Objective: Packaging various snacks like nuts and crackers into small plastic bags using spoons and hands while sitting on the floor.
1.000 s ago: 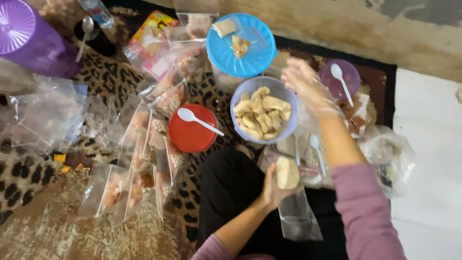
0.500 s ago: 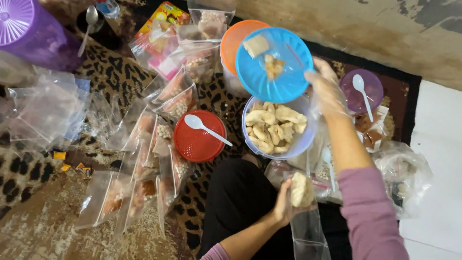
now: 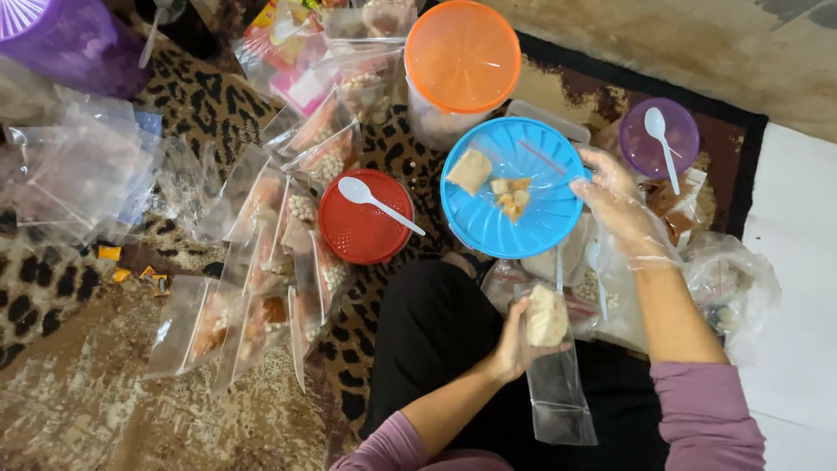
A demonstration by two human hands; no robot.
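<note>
While your left hand [image 3: 514, 344] grips the top of a clear plastic bag [image 3: 556, 384], its fingers are curled shut around the bag's mouth and the pale, lumpy piece of food [image 3: 547, 316] sitting just inside it. That bag hangs down over your dark-clothed lap, its lower part see-through and flat. Your right hand [image 3: 621, 205], wrapped in a thin transparent glove, has its fingers pinched on the right rim of the round blue lid [image 3: 497, 227], which you hold level above the middle of the spread. On that lid lie a tan square piece [image 3: 470, 170] and a small heap of crumbly yellowish bits [image 3: 509, 197]; fine ribs radiate across its surface.

Just beyond the blue lid stands a tub with an orange lid [image 3: 463, 54]. To its left sits a red lid [image 3: 362, 234] with a white plastic spoon [image 3: 377, 202] lying across it. To the right of your gloved hand is a purple lid [image 3: 658, 139] carrying another white spoon [image 3: 662, 144]. A row of filled clear packets [image 3: 261, 262] runs down the leopard-print mat [image 3: 200, 113] on your left, with loose empty bags [image 3: 70, 183] farther out. The blue lid covers whatever lies directly beneath it, so you cannot see that spot.
</note>
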